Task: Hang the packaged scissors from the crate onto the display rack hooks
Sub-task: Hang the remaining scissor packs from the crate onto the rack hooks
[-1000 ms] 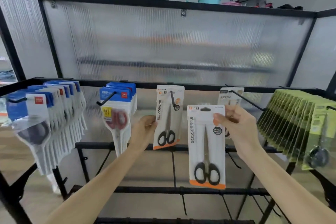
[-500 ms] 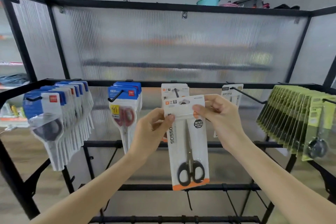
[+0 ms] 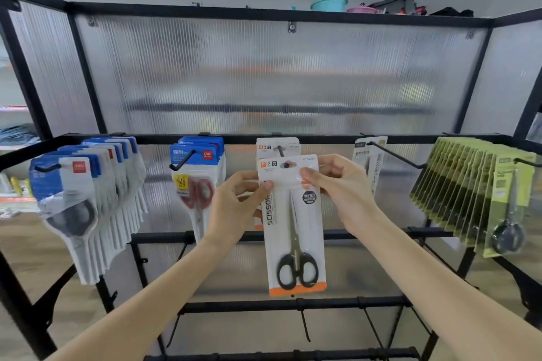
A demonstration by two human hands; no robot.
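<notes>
A white card pack of black-handled scissors [image 3: 294, 228] with an orange bottom strip hangs upright in front of the middle hook [image 3: 281, 151]. My left hand [image 3: 234, 208] pinches its upper left edge and my right hand [image 3: 337, 184] pinches its upper right edge. The pack's hang hole sits level with the hook's tip; the frame does not settle whether the tip is through it. Behind it an identical pack [image 3: 277, 148] hangs on that hook. The crate is out of view.
The black rack bar [image 3: 322, 138] carries hooks with blue-and-white scissor packs [image 3: 88, 193] at the left, red-handled scissors [image 3: 198, 182], a single pack [image 3: 369, 161] right of centre and green packs [image 3: 475, 193] at the right. Lower bars [image 3: 293, 302] have bare hooks.
The pack moved left from the right side to the middle hook. My left hand left the hanging pack and took the new pack's left edge. Both hands then raised it toward the hook tip.
</notes>
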